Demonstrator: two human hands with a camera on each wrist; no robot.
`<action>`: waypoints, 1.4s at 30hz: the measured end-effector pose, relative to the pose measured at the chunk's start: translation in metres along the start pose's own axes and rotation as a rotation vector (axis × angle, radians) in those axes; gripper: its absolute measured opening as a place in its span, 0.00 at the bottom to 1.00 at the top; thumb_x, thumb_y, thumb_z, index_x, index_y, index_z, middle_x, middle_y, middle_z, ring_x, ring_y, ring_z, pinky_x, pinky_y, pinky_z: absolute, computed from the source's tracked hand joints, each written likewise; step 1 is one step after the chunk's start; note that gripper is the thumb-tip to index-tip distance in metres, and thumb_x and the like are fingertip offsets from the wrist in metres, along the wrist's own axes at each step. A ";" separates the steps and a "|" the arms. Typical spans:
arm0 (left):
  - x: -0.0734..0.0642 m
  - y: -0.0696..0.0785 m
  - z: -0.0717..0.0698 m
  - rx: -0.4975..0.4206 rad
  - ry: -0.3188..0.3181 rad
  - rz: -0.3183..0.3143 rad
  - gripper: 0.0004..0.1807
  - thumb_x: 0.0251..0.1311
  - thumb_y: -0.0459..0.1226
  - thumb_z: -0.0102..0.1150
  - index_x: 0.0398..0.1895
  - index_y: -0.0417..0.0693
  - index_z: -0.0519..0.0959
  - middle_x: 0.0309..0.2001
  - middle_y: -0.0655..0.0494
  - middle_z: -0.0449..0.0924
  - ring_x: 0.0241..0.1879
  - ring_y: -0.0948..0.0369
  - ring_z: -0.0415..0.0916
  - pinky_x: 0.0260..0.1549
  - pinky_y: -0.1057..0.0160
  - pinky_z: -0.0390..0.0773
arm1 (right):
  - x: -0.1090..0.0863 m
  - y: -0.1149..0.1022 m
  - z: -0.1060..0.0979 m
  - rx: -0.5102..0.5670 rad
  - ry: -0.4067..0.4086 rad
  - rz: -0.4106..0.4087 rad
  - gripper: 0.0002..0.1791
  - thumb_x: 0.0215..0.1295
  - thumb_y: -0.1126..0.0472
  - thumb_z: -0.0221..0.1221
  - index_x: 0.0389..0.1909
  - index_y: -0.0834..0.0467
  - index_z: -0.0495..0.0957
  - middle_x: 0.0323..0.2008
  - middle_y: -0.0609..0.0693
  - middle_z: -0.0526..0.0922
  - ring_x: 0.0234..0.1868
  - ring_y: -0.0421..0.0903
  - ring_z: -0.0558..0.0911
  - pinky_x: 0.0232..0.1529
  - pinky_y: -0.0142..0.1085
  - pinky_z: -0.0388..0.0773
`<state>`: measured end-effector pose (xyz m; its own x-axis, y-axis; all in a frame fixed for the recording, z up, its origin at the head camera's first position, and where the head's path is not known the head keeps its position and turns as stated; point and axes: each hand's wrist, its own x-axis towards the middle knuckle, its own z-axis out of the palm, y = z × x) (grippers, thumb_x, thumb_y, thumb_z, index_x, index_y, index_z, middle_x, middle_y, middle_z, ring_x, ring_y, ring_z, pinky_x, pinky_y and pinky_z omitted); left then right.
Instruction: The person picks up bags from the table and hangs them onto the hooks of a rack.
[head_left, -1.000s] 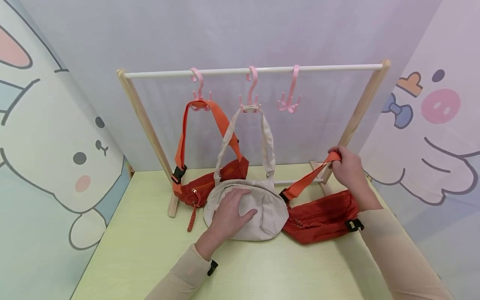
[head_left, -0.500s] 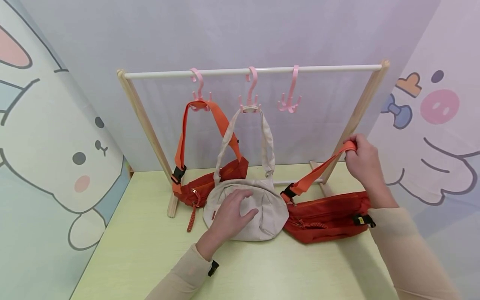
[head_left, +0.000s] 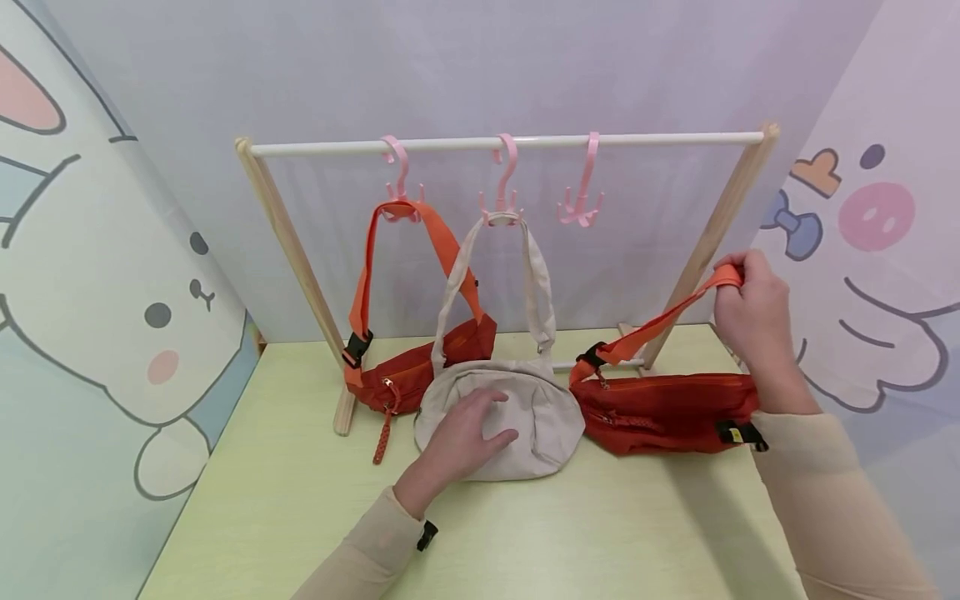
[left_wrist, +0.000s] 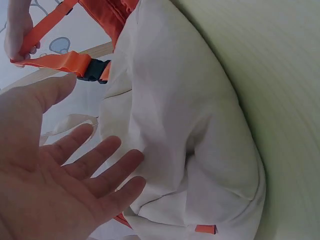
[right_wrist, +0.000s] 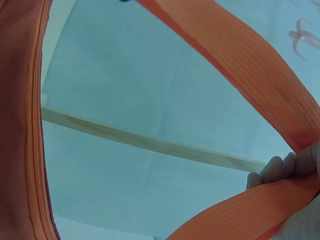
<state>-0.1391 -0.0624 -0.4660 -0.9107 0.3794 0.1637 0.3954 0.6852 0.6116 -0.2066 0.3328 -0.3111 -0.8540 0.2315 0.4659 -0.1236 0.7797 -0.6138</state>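
My right hand (head_left: 756, 312) grips the orange strap (head_left: 652, 333) of a red waist bag (head_left: 667, 412) and pulls it up to the right. The right wrist view shows the fingers (right_wrist: 280, 167) curled round that webbing strap (right_wrist: 250, 65). The bag hangs low over the table, beside a beige shoulder bag (head_left: 558, 417). My left hand (head_left: 467, 437) is in front of the beige bag, its fingers loosely spread and holding nothing; the left wrist view shows the open palm (left_wrist: 65, 180) facing the beige cloth (left_wrist: 170, 90). The beige strap (head_left: 536, 275) hangs from the middle pink hook (head_left: 504, 187).
A rack with a white rail (head_left: 315, 150) and wooden legs (head_left: 708, 242) stands on the pale green table (head_left: 262, 500). Another red waist bag (head_left: 405, 371) hangs from the left pink hook (head_left: 399, 171). The right pink hook (head_left: 583, 187) bears nothing. Cartoon-printed walls enclose the sides.
My right hand has moved up and to the right, drawing the strap out and lifting the red waist bag slightly. The beige bag has shifted a little right; my left hand has barely moved.
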 end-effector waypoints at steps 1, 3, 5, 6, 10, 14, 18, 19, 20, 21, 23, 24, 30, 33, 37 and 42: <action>0.000 -0.001 0.001 0.006 -0.007 0.000 0.29 0.68 0.49 0.72 0.67 0.50 0.77 0.65 0.54 0.78 0.64 0.55 0.76 0.63 0.52 0.76 | 0.000 -0.002 -0.002 0.001 -0.002 0.005 0.19 0.79 0.63 0.40 0.60 0.65 0.72 0.46 0.63 0.77 0.39 0.54 0.70 0.38 0.38 0.66; 0.000 -0.002 0.002 0.010 -0.016 0.003 0.29 0.68 0.49 0.72 0.67 0.50 0.76 0.65 0.55 0.78 0.63 0.55 0.76 0.63 0.51 0.76 | -0.001 -0.006 -0.006 0.006 0.000 0.006 0.19 0.78 0.63 0.40 0.61 0.65 0.71 0.46 0.63 0.77 0.40 0.54 0.69 0.39 0.39 0.66; 0.000 -0.003 0.002 0.013 -0.020 0.005 0.29 0.67 0.49 0.72 0.67 0.50 0.76 0.65 0.55 0.78 0.63 0.55 0.76 0.63 0.51 0.76 | -0.002 -0.011 -0.010 0.010 0.008 -0.005 0.19 0.78 0.63 0.40 0.61 0.64 0.71 0.46 0.62 0.77 0.39 0.54 0.69 0.39 0.40 0.65; 0.001 -0.003 0.002 0.015 -0.021 0.005 0.29 0.67 0.49 0.72 0.67 0.50 0.76 0.65 0.55 0.77 0.63 0.56 0.76 0.63 0.51 0.76 | -0.002 -0.013 -0.012 0.012 0.011 -0.015 0.19 0.78 0.63 0.40 0.60 0.64 0.71 0.46 0.62 0.77 0.39 0.54 0.69 0.38 0.39 0.65; 0.001 -0.002 0.001 0.019 -0.023 0.006 0.29 0.68 0.49 0.72 0.67 0.50 0.76 0.66 0.55 0.77 0.64 0.56 0.75 0.63 0.50 0.76 | -0.004 -0.026 -0.019 0.002 0.056 -0.066 0.18 0.77 0.64 0.42 0.59 0.64 0.74 0.45 0.62 0.78 0.38 0.52 0.69 0.37 0.36 0.65; 0.001 0.001 -0.001 0.009 -0.027 -0.003 0.30 0.68 0.50 0.71 0.68 0.51 0.76 0.67 0.55 0.76 0.65 0.55 0.74 0.64 0.50 0.76 | -0.007 -0.039 -0.030 -0.006 0.078 -0.084 0.19 0.75 0.65 0.42 0.59 0.64 0.75 0.46 0.62 0.79 0.38 0.51 0.69 0.35 0.30 0.65; 0.002 0.003 -0.002 -0.002 -0.011 0.005 0.30 0.69 0.50 0.70 0.70 0.51 0.75 0.68 0.56 0.76 0.66 0.56 0.74 0.64 0.51 0.76 | -0.009 -0.050 -0.041 -0.019 0.067 -0.084 0.20 0.76 0.65 0.41 0.61 0.64 0.74 0.46 0.63 0.79 0.37 0.50 0.69 0.33 0.24 0.64; 0.002 0.004 -0.002 -0.005 -0.004 0.012 0.31 0.69 0.51 0.70 0.70 0.51 0.75 0.68 0.56 0.76 0.67 0.56 0.74 0.64 0.51 0.76 | -0.010 -0.052 -0.042 -0.019 0.064 -0.087 0.20 0.76 0.65 0.41 0.61 0.64 0.74 0.47 0.63 0.79 0.37 0.50 0.69 0.33 0.24 0.64; 0.003 0.005 -0.002 -0.008 0.005 0.019 0.31 0.69 0.51 0.70 0.71 0.52 0.75 0.68 0.56 0.76 0.66 0.56 0.74 0.64 0.51 0.76 | -0.010 -0.054 -0.044 -0.022 0.061 -0.090 0.20 0.76 0.65 0.41 0.62 0.64 0.74 0.47 0.63 0.79 0.36 0.49 0.69 0.32 0.23 0.64; 0.003 0.006 -0.002 -0.012 0.016 0.026 0.31 0.69 0.51 0.70 0.71 0.52 0.75 0.67 0.57 0.77 0.66 0.57 0.74 0.64 0.52 0.76 | -0.011 -0.056 -0.046 -0.023 0.060 -0.096 0.20 0.76 0.65 0.41 0.62 0.64 0.74 0.47 0.63 0.79 0.36 0.49 0.69 0.32 0.22 0.64; 0.005 0.008 -0.003 -0.018 0.039 0.044 0.32 0.69 0.51 0.70 0.71 0.52 0.74 0.67 0.57 0.77 0.67 0.57 0.74 0.64 0.52 0.76 | -0.011 -0.060 -0.048 -0.022 0.060 -0.105 0.20 0.76 0.66 0.42 0.62 0.64 0.74 0.47 0.63 0.79 0.36 0.48 0.69 0.32 0.22 0.64; 0.006 0.010 -0.004 -0.020 0.050 0.051 0.32 0.69 0.52 0.70 0.72 0.52 0.74 0.66 0.58 0.77 0.67 0.58 0.74 0.65 0.53 0.75 | -0.011 -0.063 -0.049 -0.021 0.060 -0.110 0.20 0.76 0.66 0.42 0.62 0.65 0.74 0.47 0.63 0.79 0.37 0.47 0.68 0.32 0.23 0.64; 0.011 0.025 -0.012 -0.050 0.106 0.094 0.33 0.70 0.54 0.69 0.72 0.50 0.74 0.66 0.55 0.78 0.66 0.57 0.75 0.65 0.52 0.75 | -0.015 -0.079 -0.053 -0.020 0.054 -0.130 0.19 0.76 0.65 0.43 0.60 0.63 0.75 0.44 0.60 0.79 0.35 0.46 0.69 0.32 0.25 0.64; 0.014 0.034 -0.018 -0.083 0.122 0.114 0.36 0.69 0.56 0.69 0.74 0.49 0.72 0.66 0.54 0.78 0.66 0.57 0.75 0.64 0.50 0.77 | -0.019 -0.088 -0.055 -0.012 0.044 -0.138 0.18 0.76 0.65 0.43 0.59 0.63 0.76 0.43 0.58 0.79 0.35 0.47 0.69 0.32 0.25 0.65; 0.019 0.048 -0.027 -0.134 0.140 0.155 0.40 0.68 0.59 0.67 0.76 0.51 0.70 0.68 0.57 0.76 0.66 0.57 0.75 0.62 0.49 0.78 | -0.023 -0.102 -0.054 0.008 0.024 -0.156 0.18 0.77 0.65 0.43 0.59 0.62 0.76 0.44 0.58 0.79 0.37 0.48 0.70 0.32 0.25 0.66; 0.027 0.069 -0.039 -0.208 0.159 0.234 0.41 0.67 0.60 0.68 0.78 0.54 0.68 0.67 0.62 0.75 0.65 0.59 0.74 0.59 0.51 0.80 | -0.028 -0.119 -0.047 0.036 0.001 -0.208 0.17 0.78 0.65 0.44 0.58 0.63 0.76 0.44 0.60 0.81 0.38 0.50 0.70 0.33 0.26 0.67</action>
<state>-0.1405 -0.0289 -0.3894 -0.8122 0.3980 0.4266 0.5775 0.4438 0.6852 -0.1443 0.2611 -0.2209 -0.8080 0.0684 0.5852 -0.3147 0.7896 -0.5268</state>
